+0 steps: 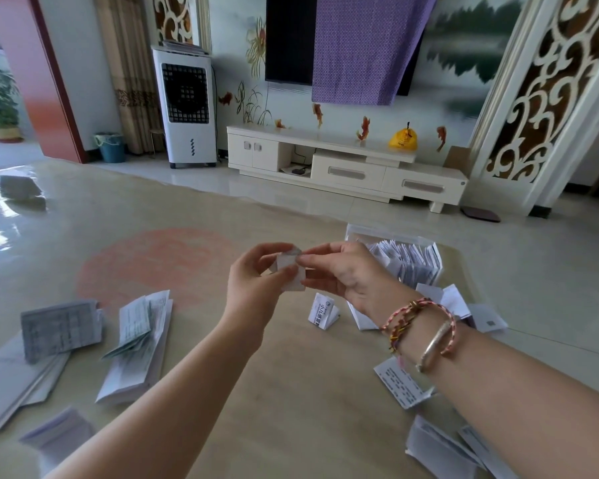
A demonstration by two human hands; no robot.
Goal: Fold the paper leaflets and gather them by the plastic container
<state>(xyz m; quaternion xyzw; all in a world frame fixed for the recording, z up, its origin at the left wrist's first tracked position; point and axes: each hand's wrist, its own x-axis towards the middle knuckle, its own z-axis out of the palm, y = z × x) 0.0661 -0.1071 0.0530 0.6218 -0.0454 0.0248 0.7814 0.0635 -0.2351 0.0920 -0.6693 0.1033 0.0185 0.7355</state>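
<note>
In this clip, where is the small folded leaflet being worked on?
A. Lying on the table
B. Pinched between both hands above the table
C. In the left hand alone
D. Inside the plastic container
B: the left hand and right hand both pinch the small folded leaflet in mid-air.

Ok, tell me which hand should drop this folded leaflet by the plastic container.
Right. Both hands pinch the folded leaflet, but the right hand is on the same side as the plastic container, just beyond it. The left hand would probably have to cross over.
</note>
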